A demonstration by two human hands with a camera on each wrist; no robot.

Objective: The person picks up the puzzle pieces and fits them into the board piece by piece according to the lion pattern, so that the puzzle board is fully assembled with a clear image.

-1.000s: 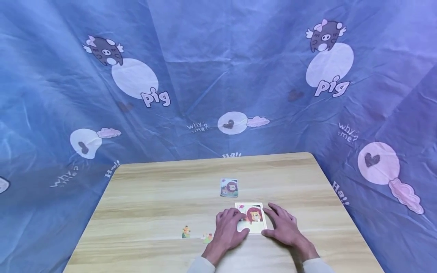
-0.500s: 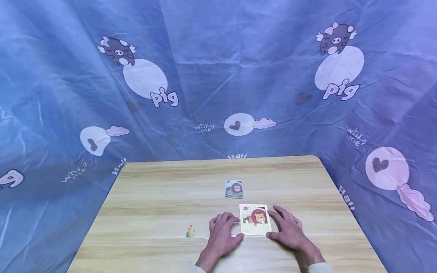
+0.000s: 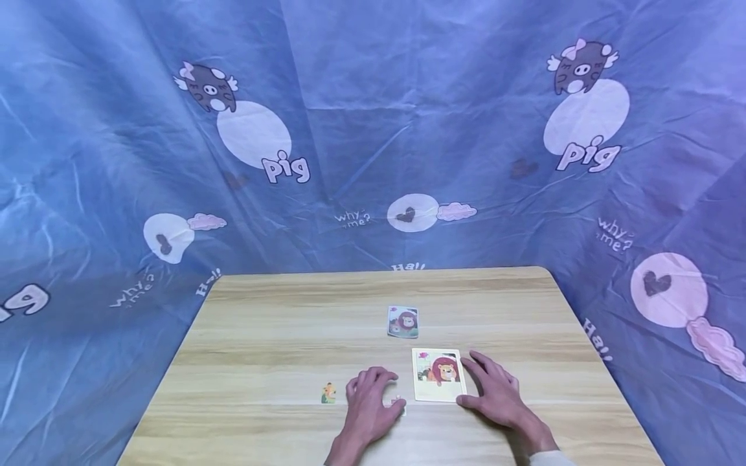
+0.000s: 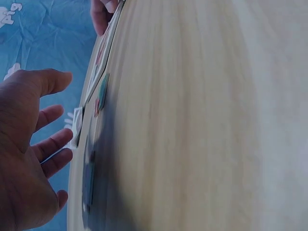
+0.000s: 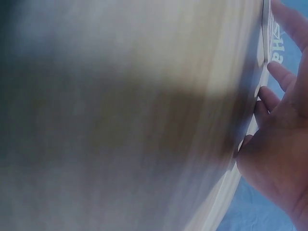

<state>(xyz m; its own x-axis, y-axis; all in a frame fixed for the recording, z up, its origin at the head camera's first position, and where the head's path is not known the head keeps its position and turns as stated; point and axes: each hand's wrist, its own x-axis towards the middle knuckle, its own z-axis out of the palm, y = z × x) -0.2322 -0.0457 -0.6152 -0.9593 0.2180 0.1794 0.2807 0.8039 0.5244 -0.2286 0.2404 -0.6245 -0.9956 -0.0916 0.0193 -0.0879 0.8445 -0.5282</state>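
Observation:
A jigsaw puzzle board (image 3: 440, 392) with a lion picture and a pale lower strip lies flat on the table. My right hand (image 3: 497, 395) rests at its right edge, thumb and fingers spread along the side. To the left of the board my left hand (image 3: 370, 404) hovers with loosely bent fingers, which grip nothing in the left wrist view. A small puzzle piece (image 3: 403, 411) lies beside its thumb, partly hidden; the left wrist view shows this puzzle piece (image 4: 102, 94) apart from the fingers. Further left lies another puzzle piece (image 3: 329, 393) with an orange animal.
A lion picture card (image 3: 403, 321) lies behind the board. The wood-grain table (image 3: 262, 336) ends at a blue printed cloth (image 3: 350, 129) that hangs at the back and both sides.
My left hand has left the board and moved left, over where a puzzle piece lay. A piece now shows by its thumb. The right hand stays by the board; the head view has shifted slightly.

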